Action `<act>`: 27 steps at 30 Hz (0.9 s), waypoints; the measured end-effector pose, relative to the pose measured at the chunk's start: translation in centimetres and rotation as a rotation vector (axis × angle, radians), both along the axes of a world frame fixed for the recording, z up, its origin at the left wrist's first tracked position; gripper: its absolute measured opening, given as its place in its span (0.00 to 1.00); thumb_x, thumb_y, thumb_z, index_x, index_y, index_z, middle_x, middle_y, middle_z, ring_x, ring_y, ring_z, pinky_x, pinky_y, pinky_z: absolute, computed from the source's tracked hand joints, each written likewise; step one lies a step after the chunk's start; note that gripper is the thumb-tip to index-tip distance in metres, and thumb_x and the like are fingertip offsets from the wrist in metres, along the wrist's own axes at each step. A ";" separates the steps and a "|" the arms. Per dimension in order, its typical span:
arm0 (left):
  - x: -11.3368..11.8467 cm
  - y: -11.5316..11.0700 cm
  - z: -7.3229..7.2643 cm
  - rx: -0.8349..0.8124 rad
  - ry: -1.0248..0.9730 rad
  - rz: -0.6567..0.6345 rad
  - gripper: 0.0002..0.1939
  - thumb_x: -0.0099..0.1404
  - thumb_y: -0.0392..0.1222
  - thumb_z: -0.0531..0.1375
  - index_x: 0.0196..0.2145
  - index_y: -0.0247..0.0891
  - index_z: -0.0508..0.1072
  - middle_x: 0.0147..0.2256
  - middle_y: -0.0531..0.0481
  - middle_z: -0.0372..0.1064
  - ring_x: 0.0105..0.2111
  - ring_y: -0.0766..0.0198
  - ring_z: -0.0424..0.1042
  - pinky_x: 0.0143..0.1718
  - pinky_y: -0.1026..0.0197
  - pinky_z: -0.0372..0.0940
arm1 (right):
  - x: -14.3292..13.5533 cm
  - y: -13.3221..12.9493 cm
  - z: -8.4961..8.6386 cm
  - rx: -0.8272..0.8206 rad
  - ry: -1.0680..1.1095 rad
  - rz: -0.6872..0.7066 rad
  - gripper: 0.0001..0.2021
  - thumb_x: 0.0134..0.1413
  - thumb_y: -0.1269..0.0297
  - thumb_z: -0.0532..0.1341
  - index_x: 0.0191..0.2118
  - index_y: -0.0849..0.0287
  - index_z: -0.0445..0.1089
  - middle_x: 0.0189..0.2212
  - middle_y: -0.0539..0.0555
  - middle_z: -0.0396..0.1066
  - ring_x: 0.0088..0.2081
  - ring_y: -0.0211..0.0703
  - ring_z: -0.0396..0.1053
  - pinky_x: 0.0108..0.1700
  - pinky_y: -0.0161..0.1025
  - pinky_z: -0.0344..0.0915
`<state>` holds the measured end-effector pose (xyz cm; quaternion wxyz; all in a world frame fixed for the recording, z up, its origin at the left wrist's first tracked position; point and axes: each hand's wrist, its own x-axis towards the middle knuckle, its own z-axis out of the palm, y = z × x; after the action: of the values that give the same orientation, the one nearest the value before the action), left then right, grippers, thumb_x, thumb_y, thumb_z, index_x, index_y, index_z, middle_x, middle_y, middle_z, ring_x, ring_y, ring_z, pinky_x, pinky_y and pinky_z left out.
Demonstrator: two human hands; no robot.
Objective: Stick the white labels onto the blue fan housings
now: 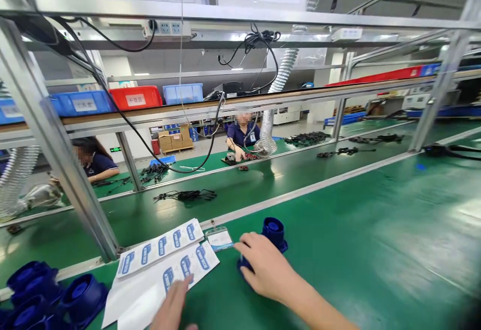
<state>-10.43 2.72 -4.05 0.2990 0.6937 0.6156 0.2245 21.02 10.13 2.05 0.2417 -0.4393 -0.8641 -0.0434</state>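
My right hand (268, 270) is wrapped over a dark blue round plastic part, its fingers covering most of it so that only bits of the rim show. Just behind it stands another dark blue plastic part (273, 229), shaped like a flanged cup with a raised centre. My left hand (172, 306) is low in the view, fingers stretched over the near edge of a sheet of blue-and-white labels (201, 265); whether it presses on the sheet I cannot tell. Behind that sheet lies a second label sheet (161, 247). A clear badge holder (219, 239) rests beside the sheets.
Several blue plastic parts (82, 297) cluster at the lower left of the green bench (356, 250). A metal post (71, 139) rises at left. Black cable bundles (186, 195) lie on the far conveyor. Two people work across the line; bins (135, 98) stand on a shelf above.
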 end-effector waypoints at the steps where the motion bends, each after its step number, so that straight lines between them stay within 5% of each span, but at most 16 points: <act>1: -1.2 0.2 1.7 0.083 0.169 0.045 0.42 0.61 0.39 0.63 0.73 0.42 0.60 0.70 0.39 0.59 0.65 0.46 0.66 0.68 0.51 0.61 | 0.2 0.4 -0.1 0.053 0.014 -0.047 0.17 0.53 0.76 0.64 0.49 0.59 0.77 0.47 0.65 0.75 0.51 0.66 0.72 0.55 0.65 0.71; 3: -3.3 0.5 4.4 0.090 0.444 0.145 0.43 0.61 0.33 0.61 0.73 0.31 0.58 0.71 0.33 0.55 0.70 0.40 0.56 0.71 0.44 0.55 | -0.4 0.6 -0.3 0.125 0.087 -0.063 0.18 0.56 0.77 0.62 0.52 0.60 0.76 0.53 0.69 0.73 0.57 0.71 0.68 0.60 0.73 0.66; 6: -4.9 0.9 6.3 -0.050 0.561 0.235 0.48 0.53 0.29 0.66 0.71 0.26 0.59 0.65 0.28 0.64 0.66 0.32 0.61 0.64 0.39 0.61 | -3.0 -0.6 -1.2 0.112 0.229 0.109 0.15 0.60 0.73 0.62 0.52 0.57 0.75 0.54 0.65 0.73 0.58 0.67 0.69 0.58 0.66 0.71; 12: -3.5 0.7 5.2 -0.017 0.466 0.182 0.42 0.55 0.29 0.64 0.68 0.33 0.64 0.60 0.34 0.72 0.60 0.41 0.70 0.63 0.46 0.62 | -7.1 -3.3 -2.5 0.236 0.282 0.432 0.13 0.59 0.73 0.63 0.49 0.58 0.75 0.51 0.64 0.76 0.52 0.61 0.72 0.55 0.62 0.76; 18: -1.4 -1.1 5.2 0.133 0.225 -0.063 0.23 0.58 0.30 0.61 0.50 0.46 0.77 0.48 0.48 0.78 0.48 0.51 0.77 0.50 0.58 0.68 | -7.0 -3.6 -1.4 0.395 0.236 0.406 0.15 0.62 0.75 0.62 0.53 0.62 0.73 0.51 0.69 0.76 0.55 0.65 0.71 0.59 0.74 0.71; 27: -0.6 -1.8 4.8 0.185 0.224 -0.084 0.29 0.64 0.31 0.56 0.59 0.51 0.78 0.50 0.44 0.77 0.48 0.51 0.78 0.51 0.59 0.69 | -6.6 -3.0 -2.0 0.265 0.287 0.471 0.06 0.62 0.76 0.61 0.39 0.57 0.72 0.51 0.63 0.75 0.57 0.63 0.69 0.62 0.74 0.68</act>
<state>-11.01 0.93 0.75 0.1722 0.7642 0.5922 0.1890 14.39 7.14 0.06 0.4197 -0.1935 -0.8861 -0.0359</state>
